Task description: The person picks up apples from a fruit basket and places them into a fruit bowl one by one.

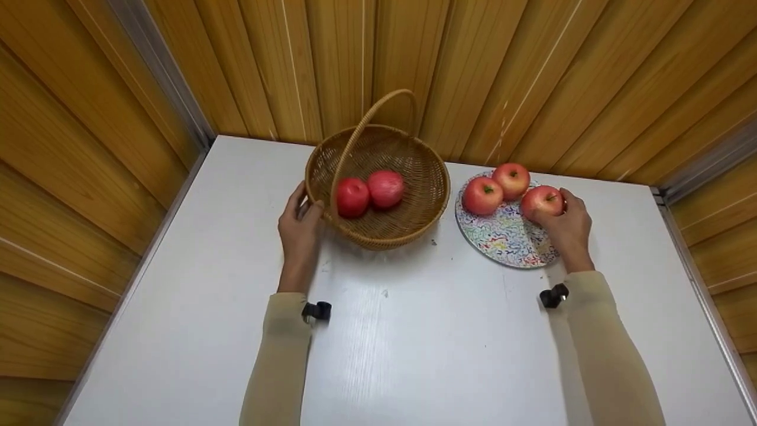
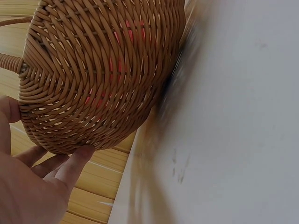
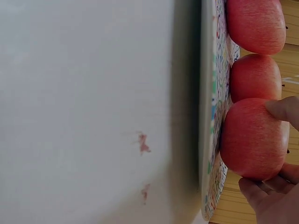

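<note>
A round wicker basket with a tall arched handle stands at the back of the table, two red fruits lying inside. My left hand holds its left side, thumb at the rim and fingers against the outer weave. To the right, a plate with a multicoloured squiggle pattern carries three red apples. My right hand grips the rightmost apple between thumb and fingers; in the right wrist view this apple is at or just above the plate. The other apples sit to its left.
The white table meets a wood-panelled wall right behind the basket and plate. More panels with metal edging stand at the left and right. Small dark marks dot the tabletop. A small black device sits on each wrist.
</note>
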Demonstrator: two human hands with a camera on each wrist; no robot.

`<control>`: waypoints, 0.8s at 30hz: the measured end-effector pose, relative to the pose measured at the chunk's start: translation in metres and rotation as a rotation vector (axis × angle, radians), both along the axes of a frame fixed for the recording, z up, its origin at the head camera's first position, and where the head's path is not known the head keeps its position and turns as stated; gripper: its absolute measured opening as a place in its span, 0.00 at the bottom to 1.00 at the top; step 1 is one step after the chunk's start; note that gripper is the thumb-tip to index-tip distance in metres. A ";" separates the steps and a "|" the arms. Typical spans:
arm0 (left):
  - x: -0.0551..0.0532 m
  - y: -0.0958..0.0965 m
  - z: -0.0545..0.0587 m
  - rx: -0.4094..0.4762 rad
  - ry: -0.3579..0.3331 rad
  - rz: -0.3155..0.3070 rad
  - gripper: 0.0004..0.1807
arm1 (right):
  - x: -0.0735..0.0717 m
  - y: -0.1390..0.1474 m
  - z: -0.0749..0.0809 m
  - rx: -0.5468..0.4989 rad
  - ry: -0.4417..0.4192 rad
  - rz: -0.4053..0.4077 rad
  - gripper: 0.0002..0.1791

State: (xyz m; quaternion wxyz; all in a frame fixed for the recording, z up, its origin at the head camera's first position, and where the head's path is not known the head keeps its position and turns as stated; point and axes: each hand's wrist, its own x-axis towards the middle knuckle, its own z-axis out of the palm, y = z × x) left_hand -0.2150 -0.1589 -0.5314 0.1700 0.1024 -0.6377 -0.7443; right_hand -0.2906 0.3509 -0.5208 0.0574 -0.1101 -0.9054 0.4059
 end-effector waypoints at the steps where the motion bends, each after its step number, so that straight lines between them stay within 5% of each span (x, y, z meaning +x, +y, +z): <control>1: 0.000 0.000 0.000 0.001 0.000 0.000 0.30 | 0.000 0.000 0.000 -0.001 0.000 -0.001 0.51; 24: 0.000 0.000 0.000 0.004 -0.008 -0.016 0.32 | 0.003 0.002 0.000 0.025 -0.007 0.049 0.52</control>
